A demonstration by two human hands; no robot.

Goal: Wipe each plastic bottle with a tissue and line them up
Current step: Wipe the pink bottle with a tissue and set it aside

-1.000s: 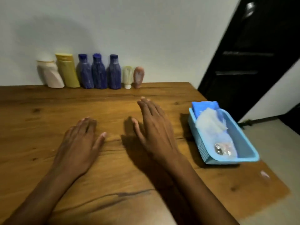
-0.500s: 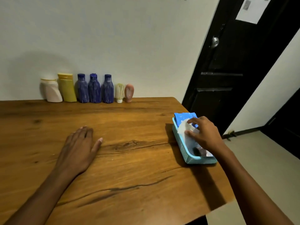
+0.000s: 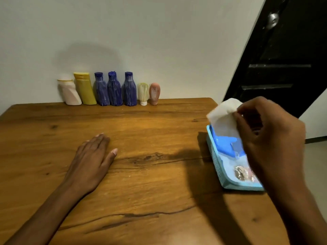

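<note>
I am looking down on a wooden table (image 3: 141,183) that fills most of the frame. At the right of the frame, my right hand (image 3: 270,138) is raised just above a light blue basket (image 3: 215,156), its fingers curled and pinching a white tissue (image 3: 223,115) that hangs down toward the basket. The basket sits at the right edge of the table and holds a blue packet (image 3: 224,142) and something shiny near its lower end (too blurred to name). At the lower left of the frame, my left hand (image 3: 92,161) lies flat on the table, palm down, fingers straight and close together, holding nothing. Along the far edge of the table, in the upper left of the frame, seven plastic bottles stand in a row against a pale wall: a white bottle (image 3: 69,92) leaning slightly, a yellow bottle (image 3: 85,89), three dark blue bottles (image 3: 114,90) side by side, a small cream bottle (image 3: 143,93) and a small pink bottle (image 3: 154,93), these last two standing on their caps. A dark door (image 3: 283,59) fills the upper right of the frame.
</note>
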